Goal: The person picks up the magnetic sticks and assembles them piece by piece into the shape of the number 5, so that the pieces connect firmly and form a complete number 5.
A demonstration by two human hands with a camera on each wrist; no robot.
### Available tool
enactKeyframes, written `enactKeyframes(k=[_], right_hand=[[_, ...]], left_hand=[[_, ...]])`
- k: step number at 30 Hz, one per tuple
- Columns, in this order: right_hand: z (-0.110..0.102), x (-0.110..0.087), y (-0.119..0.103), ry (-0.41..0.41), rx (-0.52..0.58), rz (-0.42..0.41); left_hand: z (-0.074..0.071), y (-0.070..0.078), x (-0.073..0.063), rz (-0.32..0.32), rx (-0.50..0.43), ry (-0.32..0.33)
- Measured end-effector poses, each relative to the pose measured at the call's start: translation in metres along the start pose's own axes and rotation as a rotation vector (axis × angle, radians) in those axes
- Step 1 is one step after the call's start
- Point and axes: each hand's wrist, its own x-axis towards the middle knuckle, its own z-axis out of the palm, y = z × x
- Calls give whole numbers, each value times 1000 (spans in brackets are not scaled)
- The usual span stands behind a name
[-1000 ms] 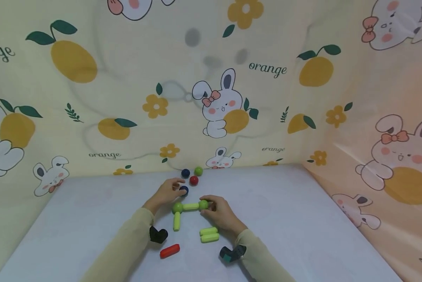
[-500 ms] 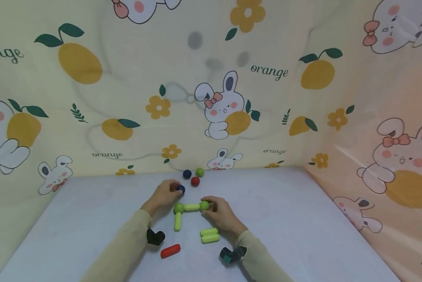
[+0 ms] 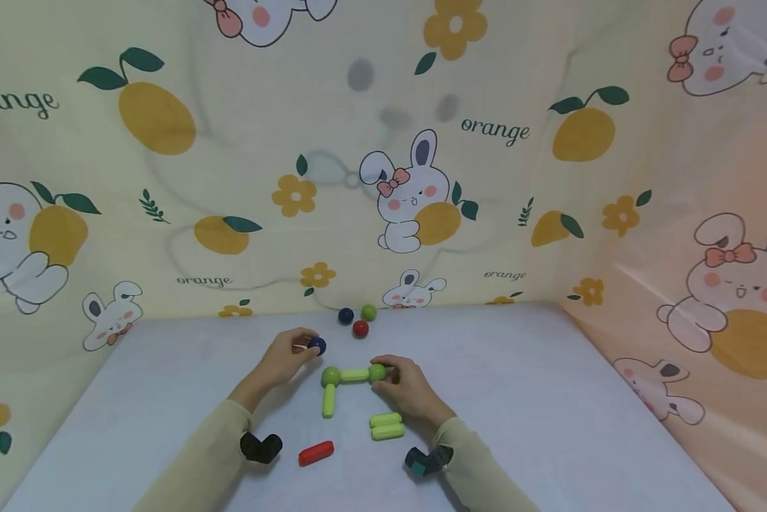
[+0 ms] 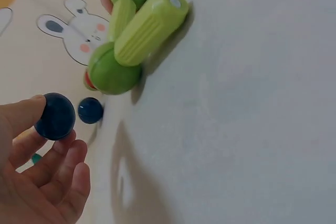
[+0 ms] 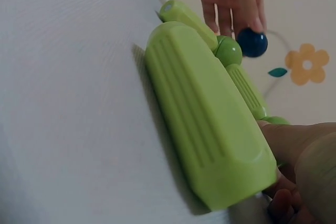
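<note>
Between thumb and fingertips, my left hand (image 3: 284,361) pinches a dark blue ball (image 3: 317,346); the left wrist view shows this blue ball (image 4: 55,116) raised off the table. My right hand (image 3: 410,387) holds the green ball (image 3: 377,372) at the right end of an L-shaped piece. That piece joins this ball by a light green rod (image 3: 355,375) to a green corner ball (image 3: 331,376), from which a second light green rod (image 3: 329,400) points toward me. In the right wrist view, a loose green rod (image 5: 205,114) hides part of the right hand's fingers.
At the back of the white table (image 3: 518,398) lie a blue ball (image 3: 346,316), a green ball (image 3: 368,312) and a red ball (image 3: 361,328). Two loose green rods (image 3: 386,427) lie side by side near the right wrist; a red rod (image 3: 316,453) lies in front. A printed cloth (image 3: 249,142) hangs behind.
My left hand has closed its fingertips on the blue ball and carried it left, away from the red ball. The right hand keeps its hold on the end ball.
</note>
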Motion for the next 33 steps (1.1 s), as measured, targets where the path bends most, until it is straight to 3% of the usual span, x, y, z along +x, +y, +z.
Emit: enactKeyframes(k=[7,12,18,23,29,33], right_hand=[[-1,0,-1,-16,3,10],[-3,1,-3,-42,5,47],[-10,-4,-10,22,-29,77],[-12,-6,-23,76,-62,8],[-5,-10,-41,26,-51,-77],[3,-14,-51,-35,-60,-115]], left_hand=[[-9,-1,-29,25,-107,8],[-16,-12,-44,-6,-210,32],[-22,-16,-47,-29,-239,38],[-22,-16,-49,-20,-246,26],[-16,-19,-53,-40,-208,23],[-10,-23,-56,-34,-194,-17]])
